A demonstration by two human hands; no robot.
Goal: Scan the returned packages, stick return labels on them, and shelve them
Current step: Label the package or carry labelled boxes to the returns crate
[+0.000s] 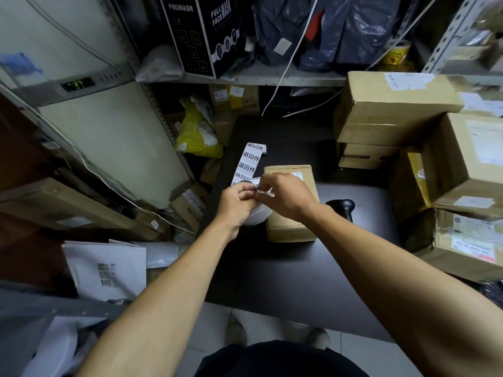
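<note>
Left hand [236, 205] grips white roll of return labels [257, 210], printed strip [249, 163] trailing beyond it. Right hand [285, 195] pinches one label at roll. Small brown cardboard package [291, 227] on dark desk [313, 268] under right hand; black scanner [343, 208] just right.

Landmark: black table [313, 268]
Left of table: white fridge [109, 137] with green display [77, 84], yellow bag [197, 134]
Above table: black mask box [201, 34] on shelf [245, 77]
</note>
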